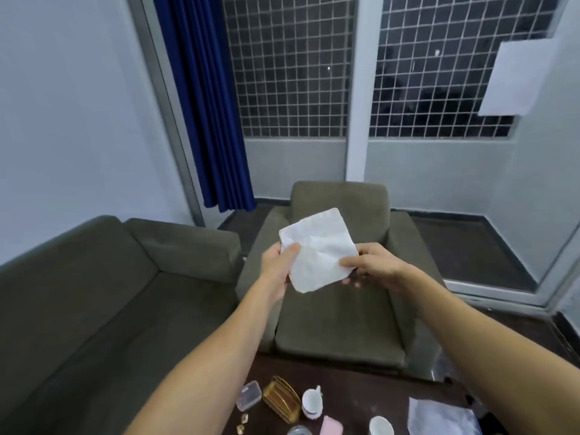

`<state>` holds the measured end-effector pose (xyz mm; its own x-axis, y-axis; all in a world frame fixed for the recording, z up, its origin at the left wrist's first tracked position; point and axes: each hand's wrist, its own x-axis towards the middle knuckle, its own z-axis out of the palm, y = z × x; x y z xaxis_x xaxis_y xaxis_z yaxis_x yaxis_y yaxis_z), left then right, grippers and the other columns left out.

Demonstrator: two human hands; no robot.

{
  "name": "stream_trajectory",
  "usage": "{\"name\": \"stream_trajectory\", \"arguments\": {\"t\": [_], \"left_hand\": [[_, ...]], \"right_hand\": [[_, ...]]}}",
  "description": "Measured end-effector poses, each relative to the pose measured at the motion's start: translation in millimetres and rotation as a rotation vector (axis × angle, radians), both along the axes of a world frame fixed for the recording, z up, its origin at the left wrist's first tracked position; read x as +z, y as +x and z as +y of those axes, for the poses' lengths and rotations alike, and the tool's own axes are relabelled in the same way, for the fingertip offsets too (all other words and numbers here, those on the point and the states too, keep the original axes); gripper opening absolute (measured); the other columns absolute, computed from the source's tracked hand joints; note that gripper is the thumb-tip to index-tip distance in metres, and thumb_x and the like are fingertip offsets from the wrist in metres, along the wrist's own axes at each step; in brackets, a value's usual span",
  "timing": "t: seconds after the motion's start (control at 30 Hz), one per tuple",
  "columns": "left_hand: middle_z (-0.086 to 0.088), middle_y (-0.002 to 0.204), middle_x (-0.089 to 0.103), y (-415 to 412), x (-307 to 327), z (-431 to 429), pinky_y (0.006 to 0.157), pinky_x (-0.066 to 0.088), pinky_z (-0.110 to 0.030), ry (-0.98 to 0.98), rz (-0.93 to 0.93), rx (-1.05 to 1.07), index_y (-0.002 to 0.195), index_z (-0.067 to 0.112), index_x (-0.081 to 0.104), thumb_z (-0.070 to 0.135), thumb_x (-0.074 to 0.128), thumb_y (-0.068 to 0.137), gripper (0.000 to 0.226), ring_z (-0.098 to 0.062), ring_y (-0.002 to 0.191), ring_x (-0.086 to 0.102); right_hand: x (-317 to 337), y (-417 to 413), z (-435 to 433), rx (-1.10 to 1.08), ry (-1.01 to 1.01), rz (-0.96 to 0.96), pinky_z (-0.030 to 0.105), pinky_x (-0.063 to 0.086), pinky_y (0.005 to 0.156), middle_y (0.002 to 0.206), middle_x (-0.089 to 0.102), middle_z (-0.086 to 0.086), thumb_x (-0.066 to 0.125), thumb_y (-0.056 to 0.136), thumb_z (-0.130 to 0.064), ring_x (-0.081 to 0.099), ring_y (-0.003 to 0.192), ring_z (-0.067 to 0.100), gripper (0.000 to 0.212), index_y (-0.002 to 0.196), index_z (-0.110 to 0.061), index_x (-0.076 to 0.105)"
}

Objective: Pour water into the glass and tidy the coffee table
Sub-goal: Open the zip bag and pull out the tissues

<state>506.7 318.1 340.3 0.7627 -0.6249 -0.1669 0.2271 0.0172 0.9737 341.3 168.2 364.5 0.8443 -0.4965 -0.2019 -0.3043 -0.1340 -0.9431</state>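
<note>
I hold a white napkin (320, 249) up before the armchair (339, 324)
Left hand (277, 262) pinches its left edge, right hand (373, 265) its right edge, well above the cluttered coffee table (361, 394)

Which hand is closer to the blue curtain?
Left. The left hand grips the napkin at its edge toward the blue curtain; the right hand pinches its opposite edge.

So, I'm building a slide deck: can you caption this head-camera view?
Left hand and right hand pinch a creased white napkin, held up before the armchair, coffee table below.
</note>
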Motion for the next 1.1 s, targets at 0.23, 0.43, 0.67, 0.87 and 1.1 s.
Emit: {"name": "stream_trajectory", "arguments": {"t": [0.23,0.43,0.67,0.87,1.1], "left_hand": [[0.001,0.11,0.075,39.7,26.6,47.7,0.065,0.062,-0.032,0.067,-0.214,-0.051,0.113,0.026,0.07,0.029,0.057,0.103,0.016,-0.017,0.095,0.074],[-0.001,0.103,0.078,62.1,26.9,61.6,0.072,0.065,-0.038,0.121,-0.283,-0.095,0.111,0.025,0.069,0.026,0.061,0.102,0.013,-0.019,0.083,0.077],[-0.011,0.088,0.078,65.8,33.4,59.7,0.062,0.062,-0.032,0.045,-0.232,-0.162,0.116,0.022,0.069,0.015,0.06,0.101,0.019,-0.021,0.067,0.073],[-0.01,0.088,0.076,64.8,43.9,55.2,0.054,0.059,-0.027,0.008,-0.104,-0.178,0.111,0.018,0.075,0.0,0.044,0.101,0.037,-0.014,0.059,0.068],[-0.007,0.091,0.071,62.4,43.0,57.1,0.053,0.058,-0.027,-0.012,0.005,-0.2,0.087,0.018,0.073,0.004,0.044,0.095,0.033,-0.018,0.064,0.07]], "right_hand": [[27.7,27.9,24.1,0.046,-0.162,-0.04,0.026,0.049,0.052,0.086,0.078,0.003,0.059,0.101,-0.012,0.072,0.074,0.022,0.023,0.119,-0.017,0.071],[39.6,39.9,28.7,0.031,-0.229,-0.065,0.024,0.039,0.045,0.077,0.073,-0.002,0.052,0.1,-0.008,0.067,0.067,0.021,0.028,0.112,-0.021,0.073],[39.0,36.3,16.9,-0.012,-0.227,-0.16,0.021,0.035,0.043,0.076,0.073,-0.006,0.055,0.101,-0.004,0.062,0.06,0.013,0.032,0.111,-0.023,0.079],[43.0,37.0,15.7,-0.073,-0.15,-0.201,0.021,0.031,0.042,0.072,0.073,-0.002,0.05,0.096,0.009,0.056,0.055,0.012,0.037,0.099,-0.012,0.081],[37.7,38.0,19.4,-0.096,0.033,-0.181,0.021,0.03,0.041,0.08,0.072,0.006,0.052,0.093,0.005,0.056,0.054,0.013,0.031,0.096,-0.01,0.08]]}}
